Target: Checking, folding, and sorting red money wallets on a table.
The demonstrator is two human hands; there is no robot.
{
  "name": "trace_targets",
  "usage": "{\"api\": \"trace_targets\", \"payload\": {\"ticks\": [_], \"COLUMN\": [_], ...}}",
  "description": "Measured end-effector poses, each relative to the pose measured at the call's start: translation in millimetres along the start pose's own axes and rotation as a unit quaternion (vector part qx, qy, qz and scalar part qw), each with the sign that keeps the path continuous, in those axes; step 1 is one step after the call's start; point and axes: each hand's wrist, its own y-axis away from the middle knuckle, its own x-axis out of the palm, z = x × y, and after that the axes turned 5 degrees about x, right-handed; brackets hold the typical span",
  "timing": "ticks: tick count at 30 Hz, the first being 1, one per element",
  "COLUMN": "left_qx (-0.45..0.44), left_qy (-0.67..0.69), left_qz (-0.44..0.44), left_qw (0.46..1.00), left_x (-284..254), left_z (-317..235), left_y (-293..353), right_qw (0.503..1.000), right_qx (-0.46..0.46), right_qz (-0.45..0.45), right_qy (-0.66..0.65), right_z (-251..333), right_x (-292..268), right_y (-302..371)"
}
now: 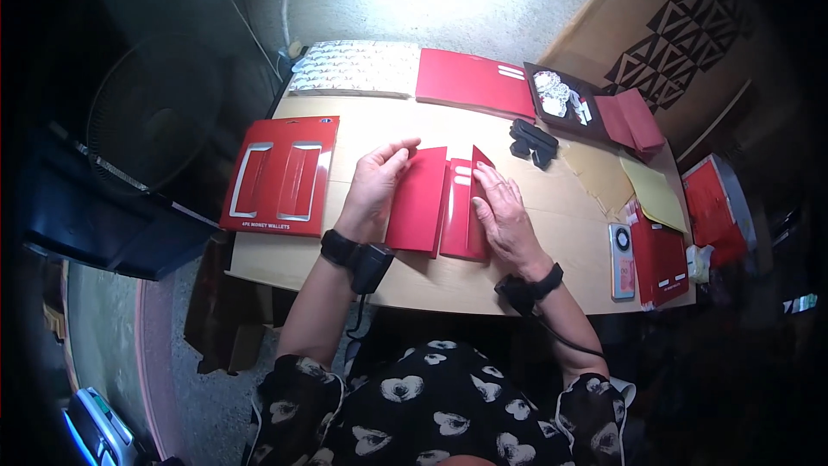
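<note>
A folded red card wallet [461, 198] is in front of me, its middle panel showing two pale slots. Its tall left panel [421, 198] is tilted up, with a narrow gap beside the middle part. My left hand [377, 181] is at the left panel's edge, fingers curled and thumb near the upper corner; the fingertips are partly hidden. At the other side a narrow flap stands raised, and my right hand [511, 216] rests against it with fingers stretched out. Both wrists wear black straps with small boxes and cables.
A red windowed package [280, 174] lies left. Along the back are a patterned white box [355, 69], a large red folder [476, 82] and a dark tray [565, 103]. A black clip-like object [533, 142], yellow paper [653, 192], a phone [622, 261] and red packaging [660, 259] lie right.
</note>
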Motion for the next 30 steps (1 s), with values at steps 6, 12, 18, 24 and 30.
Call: {"api": "trace_targets", "payload": {"ticks": [6,12,18,24,30], "left_qx": [-0.022,0.056,0.053,0.125,0.173], "left_qy": [0.079,-0.097,-0.130,-0.198,-0.262], "left_qz": [-0.020,-0.016,-0.029,-0.045,-0.071], "left_qw": [0.996,0.994,0.990,0.971,0.947], "left_x": [4.2,9.9,7.9,5.3,8.4], "left_z": [7.3,25.6,45.8,64.5,58.6], "left_y": [-3.2,-7.9,-12.3,-12.1,-11.6], "right_qw": [0.998,0.994,0.983,0.984,0.987], "right_qx": [-0.050,-0.096,-0.101,-0.112,-0.082], "right_qz": [-0.021,0.034,0.121,0.104,-0.003], "right_qy": [0.016,0.047,0.098,0.094,-0.137], "right_z": [13.4,20.0,6.7,8.7,37.0], "right_x": [3.4,23.6,40.3,41.0,23.9], "right_y": [1.7,2.6,6.9,7.9,5.2]}}
